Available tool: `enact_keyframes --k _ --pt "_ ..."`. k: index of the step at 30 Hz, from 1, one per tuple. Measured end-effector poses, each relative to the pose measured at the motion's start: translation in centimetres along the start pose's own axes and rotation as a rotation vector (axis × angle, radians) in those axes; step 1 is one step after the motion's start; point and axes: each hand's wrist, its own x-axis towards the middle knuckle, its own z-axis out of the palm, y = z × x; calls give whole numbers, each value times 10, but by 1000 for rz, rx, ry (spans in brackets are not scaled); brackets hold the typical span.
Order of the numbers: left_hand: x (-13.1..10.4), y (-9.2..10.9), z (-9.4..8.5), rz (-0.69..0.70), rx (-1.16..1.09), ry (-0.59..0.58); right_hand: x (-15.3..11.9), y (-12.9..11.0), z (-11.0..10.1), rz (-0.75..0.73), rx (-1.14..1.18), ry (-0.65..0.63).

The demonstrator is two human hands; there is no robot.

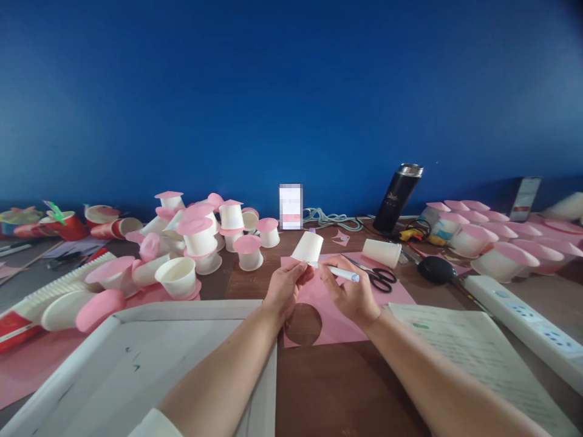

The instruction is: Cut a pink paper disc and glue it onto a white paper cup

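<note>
My left hand (288, 287) grips the rim of a white paper cup (308, 246), which is turned upside down and tilted in mid-view. My right hand (350, 291) holds a white pen (342, 274) close to the cup's lower edge; the fingers hide its tip. Beneath both hands lies a pink paper sheet (334, 315) with a round hole cut in it. Black-handled scissors (381, 280) rest on the sheet's right part. Another white cup (381, 252) lies on its side just behind them.
Many white cups with pink discs (195, 238) crowd the left; more (498, 246) stand right. Also present: white tray (182, 312), phone (291, 207), black bottle (397, 199), power strip (523, 321), written paper (473, 352), black round object (436, 270) and a cable (332, 219).
</note>
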Motion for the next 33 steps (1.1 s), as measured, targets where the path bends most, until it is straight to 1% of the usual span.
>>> enact_keyframes --k 3,7,8,9,12,14,17,19,23,27,28,31,33 --pt "-1 1 0 -13 23 -3 0 1 0 23 -11 55" --pt "-1 0 0 -9 15 -19 -2 0 -1 5 40 -62" --pt "-1 0 0 -9 10 -21 -2 -1 -1 6 38 -74" --pt "-1 -1 0 -10 10 -20 -2 -1 -1 14 25 -63" --pt "0 -2 -1 -16 36 -9 -1 -1 -1 44 -31 27" --pt "0 -2 -1 -14 51 -2 0 -1 -1 49 -57 57" --pt "1 -2 -1 -5 46 -3 -1 -1 -1 27 -46 8" --pt "1 -2 -2 -3 39 -3 -1 0 -1 18 -35 -1" --pt "1 -3 -2 -10 51 -1 0 3 -1 43 -32 85" --pt "1 -2 -2 -10 39 2 -1 3 -1 8 10 -29" --pt "1 -2 -2 -8 34 2 -1 2 -1 1 6 -38" --pt "0 -1 -2 -3 39 -2 -1 -1 -1 13 -35 31" --pt "0 -1 -2 -5 46 3 -1 -2 -1 22 -34 36"
